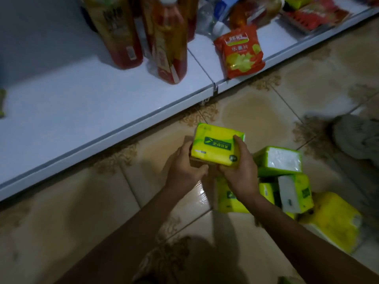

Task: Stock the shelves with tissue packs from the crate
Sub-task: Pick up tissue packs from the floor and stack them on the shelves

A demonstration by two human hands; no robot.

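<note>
Most of crate (198,161) hidden; frame edges crop several items.
Only brown cardboard slivers of crate show behind the hands and tissue pack (215,146). Left hand (184,167) fingers out of sight, unclear if they grip pack or cardboard. Right hand (240,171) and forearm cover part of loose packs (229,199). Bottles (170,42) cut off by top edge. Grey object (356,138) at right edge blurred, unidentifiable.

Dim throughout, with a cool bluish cast over the white shelf (82,111) and a warm yellow tone on the floor tiles (256,119). Glossy glare on the tiles just below the shelf's front edge. Broad dark shadow on the tiles toward the bottom edge. Soft and smeared on the bottles (170,48) at the top edge. Bowed along the shelf's front edge, as from a wide lens. Brightest on the yellow-green tissue pack (215,146).
</note>
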